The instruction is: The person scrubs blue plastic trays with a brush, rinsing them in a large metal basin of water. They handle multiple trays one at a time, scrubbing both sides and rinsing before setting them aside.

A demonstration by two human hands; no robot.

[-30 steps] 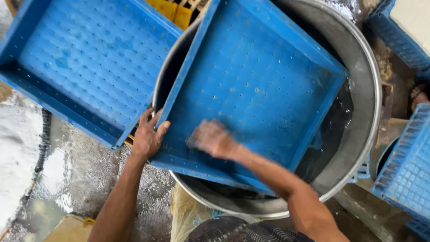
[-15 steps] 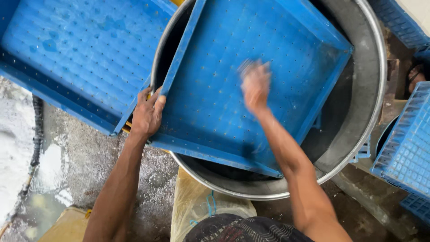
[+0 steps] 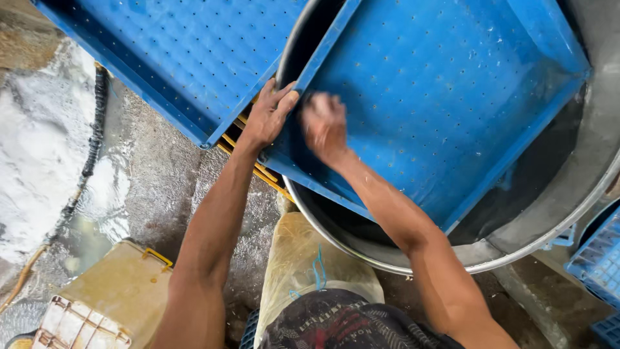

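Note:
A blue perforated plastic tray (image 3: 445, 97) lies tilted inside a large round metal basin (image 3: 581, 187). My left hand (image 3: 268, 116) grips the tray's near-left rim at the corner. My right hand (image 3: 323, 126) is blurred with motion and presses on the tray's inner floor close to that same corner, right beside my left hand. I cannot tell whether it holds a cloth or anything else. The tray's surface looks wet.
A second blue perforated tray (image 3: 187, 52) lies at the upper left on wet concrete ground (image 3: 148, 187). Yellow bars (image 3: 255, 169) show under it. A black hose (image 3: 90, 148) runs at the left. A tan container (image 3: 116, 291) sits bottom left; blue crates (image 3: 597, 265) stand at the right.
My right hand has swept from the middle of the tray down to the left corner beside my left hand. The view has shifted closer and to the left.

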